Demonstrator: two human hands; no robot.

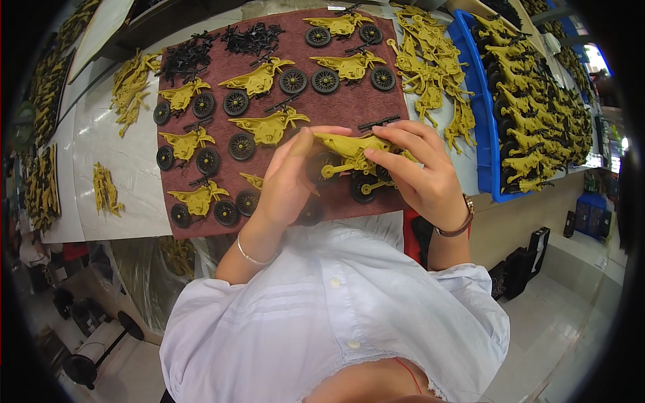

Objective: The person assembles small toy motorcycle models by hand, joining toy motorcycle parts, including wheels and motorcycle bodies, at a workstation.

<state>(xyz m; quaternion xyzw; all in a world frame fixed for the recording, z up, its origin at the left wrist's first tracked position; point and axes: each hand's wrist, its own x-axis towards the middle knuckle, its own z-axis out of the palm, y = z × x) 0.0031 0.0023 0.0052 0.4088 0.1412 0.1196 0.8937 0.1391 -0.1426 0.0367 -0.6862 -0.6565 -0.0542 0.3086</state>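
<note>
Between my two hands, above the near edge of a dark red cloth [269,47], is a yellow plastic toy motorcycle body [349,146]. My right hand [426,174] pinches its right end between thumb and fingers. At its left end are the thumb and fingers of my left hand [287,176], closed around the tip. Just below the body a dark, blurred wheel [324,168] shows; whether it is attached I cannot tell. Behind the right fingertips lies a black handlebar piece [378,123]. Another black spoked wheel [363,189] rests on the cloth under the body.
Rows of yellow bodies [259,79] with black wheels cover the cloth. Small black parts [252,39] are heaped at its far left. Loose yellow parts [430,60] lie to the right, beside a blue tray [482,114] of toy motorcycles. More yellow pieces [133,87] lie left.
</note>
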